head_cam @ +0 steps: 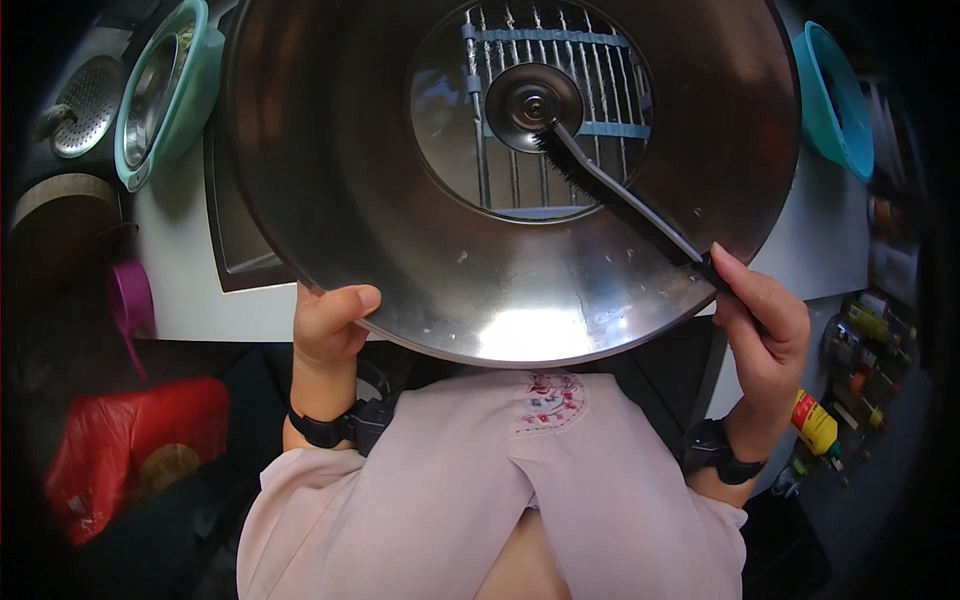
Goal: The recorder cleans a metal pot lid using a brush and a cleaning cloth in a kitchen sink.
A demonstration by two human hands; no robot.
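Observation:
A large round stainless-steel pan lid (420, 300) with a glass window (446, 127) fills the upper middle. My left hand (330, 322) grips its near-left rim, thumb on top. In my right hand (765, 315) is the black handle of a long, narrow brush (630, 199) with dark bristles. The brush lies slantwise across the lid, its tip at the round metal fitting (517, 94) in the centre of the glass. Small pale specks or drops dot the steel. Under the lid, the fingers of my left hand are hidden.
Beneath the lid are a white countertop (180, 270) and a sink's corner (225, 262). A teal basin (196, 97) holding a metal bowl (150, 105) is at left; another teal basin (832, 105) stands right. A purple dipper (131, 300) and red bag (150, 420) sit lower left, a yellow bottle (816, 427) lower right.

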